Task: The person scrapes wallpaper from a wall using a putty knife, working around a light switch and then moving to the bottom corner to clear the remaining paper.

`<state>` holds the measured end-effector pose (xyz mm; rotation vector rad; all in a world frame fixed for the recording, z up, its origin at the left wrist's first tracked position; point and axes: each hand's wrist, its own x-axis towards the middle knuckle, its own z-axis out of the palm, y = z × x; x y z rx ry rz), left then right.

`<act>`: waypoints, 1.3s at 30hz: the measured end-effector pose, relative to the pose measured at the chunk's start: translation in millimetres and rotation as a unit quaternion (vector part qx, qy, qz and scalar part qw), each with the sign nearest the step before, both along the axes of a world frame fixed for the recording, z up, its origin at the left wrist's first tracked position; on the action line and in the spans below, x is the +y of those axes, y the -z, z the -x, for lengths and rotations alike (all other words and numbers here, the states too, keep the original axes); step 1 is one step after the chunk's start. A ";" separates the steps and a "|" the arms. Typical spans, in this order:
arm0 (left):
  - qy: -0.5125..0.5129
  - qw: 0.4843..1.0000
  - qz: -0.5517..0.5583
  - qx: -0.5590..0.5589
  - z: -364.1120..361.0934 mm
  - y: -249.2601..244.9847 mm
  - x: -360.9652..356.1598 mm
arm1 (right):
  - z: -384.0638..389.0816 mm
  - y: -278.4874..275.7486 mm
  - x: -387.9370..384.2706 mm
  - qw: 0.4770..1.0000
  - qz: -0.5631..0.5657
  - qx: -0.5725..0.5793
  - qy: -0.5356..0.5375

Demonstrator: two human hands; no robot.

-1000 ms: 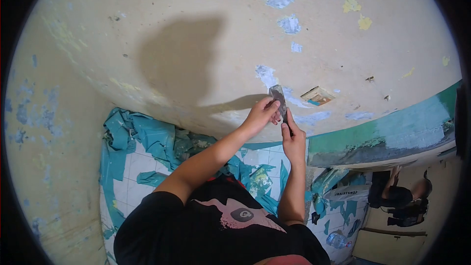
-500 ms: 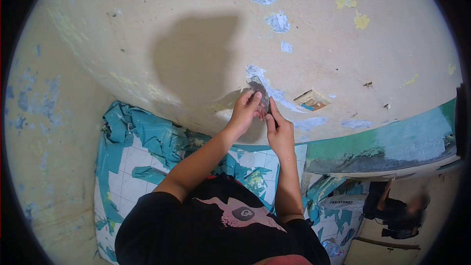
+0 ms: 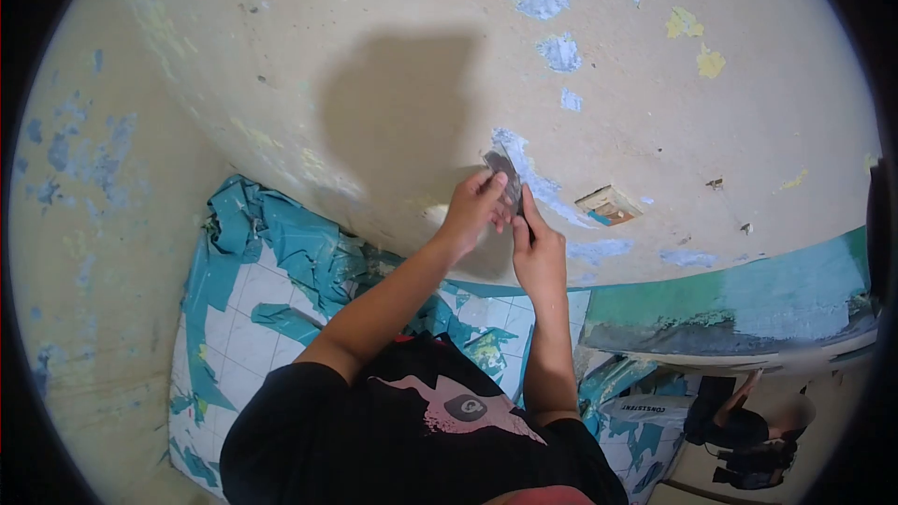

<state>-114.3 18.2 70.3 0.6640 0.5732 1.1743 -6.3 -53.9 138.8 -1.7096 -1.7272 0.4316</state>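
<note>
A scraper [image 3: 505,173] with a flat, stained blade and a dark handle is held up against the beige wall [image 3: 393,103]. My left hand [image 3: 475,208] pinches the blade between thumb and fingers. Around the handle, my right hand [image 3: 540,248] is closed, its index finger stretched along the tool. The blade's upper end lies beside a pale blue patch of bared wall [image 3: 531,173]; whether it touches the surface I cannot tell.
A rectangular recess [image 3: 610,206] opens in the wall at the right. Crumpled teal sheeting [image 3: 299,257] lies over white floor tiles [image 3: 248,318]. Another person [image 3: 748,423] in dark clothes is at the lower right, near a white bag [image 3: 650,409].
The view has shifted, so the wall patches and recess appear farther right. Both hands still hold the scraper. The other person appears lower in the view.
</note>
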 end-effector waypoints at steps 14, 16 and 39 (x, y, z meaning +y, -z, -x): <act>0.013 0.999 0.001 0.029 16.8 -12.8 -0.7 | 16.6 -5.0 -7.6 0.999 0.026 0.026 -0.013; 0.000 1.000 -0.006 0.024 18.3 -18.1 2.9 | 18.5 -5.9 -2.8 0.999 0.002 0.033 -0.020; 0.061 0.998 -0.004 -0.011 15.8 -13.9 -1.2 | 31.3 -16.1 -11.4 0.998 -0.034 -0.053 0.010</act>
